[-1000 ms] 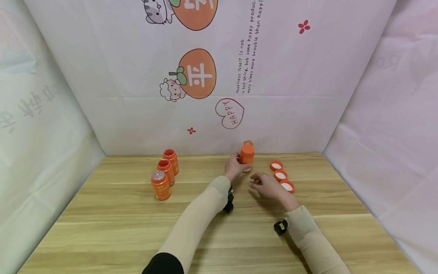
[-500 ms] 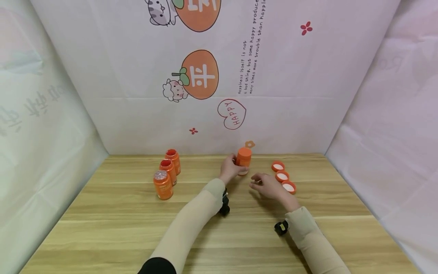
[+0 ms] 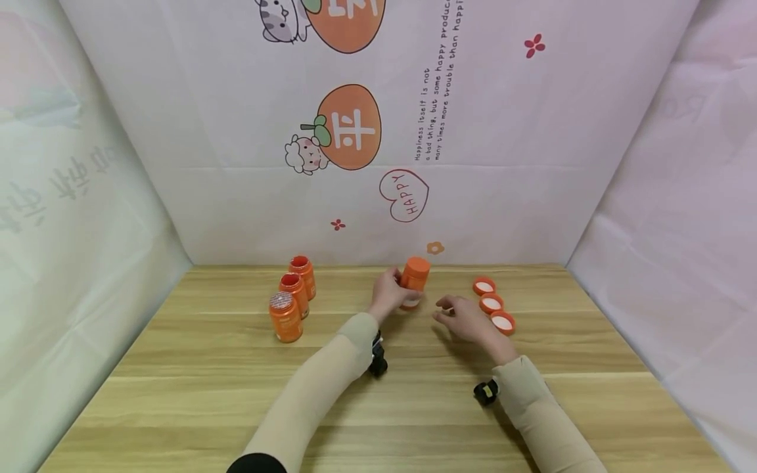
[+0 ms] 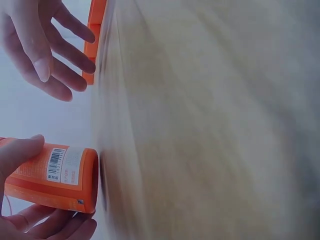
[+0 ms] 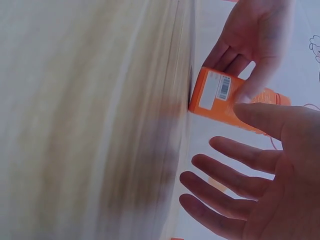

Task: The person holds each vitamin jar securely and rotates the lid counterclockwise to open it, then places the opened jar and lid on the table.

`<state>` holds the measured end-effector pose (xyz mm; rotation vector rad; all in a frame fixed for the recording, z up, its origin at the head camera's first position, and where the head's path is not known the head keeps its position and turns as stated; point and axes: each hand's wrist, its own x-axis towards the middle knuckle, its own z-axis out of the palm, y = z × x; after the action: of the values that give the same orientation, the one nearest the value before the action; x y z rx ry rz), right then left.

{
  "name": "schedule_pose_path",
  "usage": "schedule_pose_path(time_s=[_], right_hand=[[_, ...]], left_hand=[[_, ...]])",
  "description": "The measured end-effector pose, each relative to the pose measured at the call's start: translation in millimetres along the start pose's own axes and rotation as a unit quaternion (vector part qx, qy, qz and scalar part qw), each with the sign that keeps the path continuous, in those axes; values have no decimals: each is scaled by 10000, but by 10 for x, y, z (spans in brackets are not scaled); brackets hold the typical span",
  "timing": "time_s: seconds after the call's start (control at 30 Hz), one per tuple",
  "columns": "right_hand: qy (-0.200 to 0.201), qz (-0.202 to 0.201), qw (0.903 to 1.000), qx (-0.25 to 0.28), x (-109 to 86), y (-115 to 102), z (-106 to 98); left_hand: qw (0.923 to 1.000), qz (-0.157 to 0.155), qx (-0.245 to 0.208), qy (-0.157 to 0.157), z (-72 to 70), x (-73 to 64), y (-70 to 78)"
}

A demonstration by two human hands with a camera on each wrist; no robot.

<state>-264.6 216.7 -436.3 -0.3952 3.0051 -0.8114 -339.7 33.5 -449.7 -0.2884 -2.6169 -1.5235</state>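
Note:
My left hand grips an orange plastic bottle with its orange lid on, near the back of the table. A white label with a barcode shows low on its side in the left wrist view. The bottle leans a little, its base at or just above the tabletop; I cannot tell if it touches. To the right of it, my right hand hangs over the table with fingers spread and holds nothing. Just beyond that hand lie three orange lids, white insides up.
Three lidless orange bottles stand in a slanting row at the left: a front one with a silvery top, a middle one and a rear one with red openings. A printed white sheet rises behind the wooden table.
My left hand has brought the bottle leftward and slightly nearer, and the bottle now tilts. The right hand has stayed almost still. The head view has shifted slightly.

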Motion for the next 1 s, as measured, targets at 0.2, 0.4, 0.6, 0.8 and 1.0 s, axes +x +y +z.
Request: schedule_pose_path(time_s=[0.2, 0.4, 0.6, 0.8, 1.0], right_hand=[[88, -16, 10000, -34, 7, -29, 8], [183, -90, 9998, -84, 0, -81, 11], [179, -80, 9998, 14, -4, -120, 10], [116, -36, 9996, 243, -18, -168, -6], [199, -112, 9994, 276, -35, -228, -32]], left_hand=[[9999, 83, 15, -57, -79, -54, 1], [9998, 59, 7, -196, -154, -127, 25], [9995, 113, 40, -296, -210, -208, 34], [9991, 211, -90, -351, -260, -296, 38], [9993, 256, -92, -267, -307, -362, 32]])
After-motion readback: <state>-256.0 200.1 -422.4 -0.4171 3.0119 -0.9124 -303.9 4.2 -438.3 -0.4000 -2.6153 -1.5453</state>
